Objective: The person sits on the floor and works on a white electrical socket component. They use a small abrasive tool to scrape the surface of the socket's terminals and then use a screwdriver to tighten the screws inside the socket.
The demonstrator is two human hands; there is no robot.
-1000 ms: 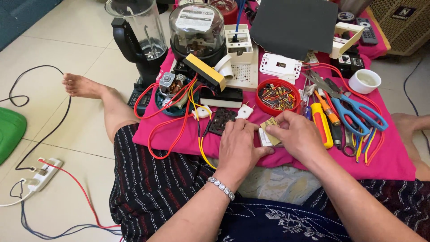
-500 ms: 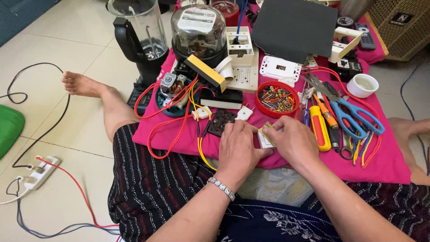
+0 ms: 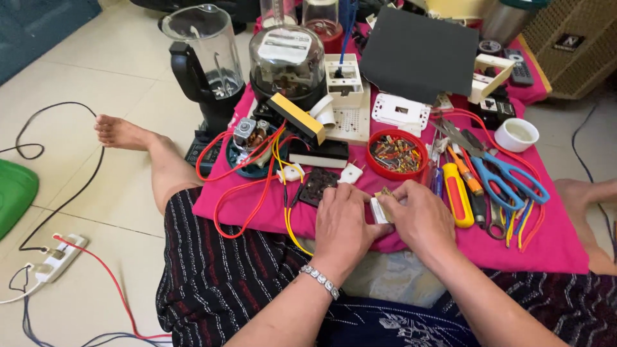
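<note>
Both hands meet at the near edge of the pink cloth (image 3: 553, 247), over the lap. A small white part (image 3: 378, 210) sits pinched between them, left hand (image 3: 344, 218) clenched on its left side, right hand (image 3: 421, 218) gripping from the right; most of it is hidden by fingers. Just left lies a dark perforated plate (image 3: 316, 186). Behind: red bowl (image 3: 396, 154) of small bits. Right: yellow-and-red screwdriver (image 3: 457, 202), blue scissors (image 3: 508, 177). Red and yellow wires (image 3: 257, 186) trail left.

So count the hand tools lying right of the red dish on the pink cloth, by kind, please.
Scissors, blue handles: 1
Small snips: 1
Screwdrivers (red-yellow, orange): 2
Total: 4, as far as the tangle of wires shows.
</note>
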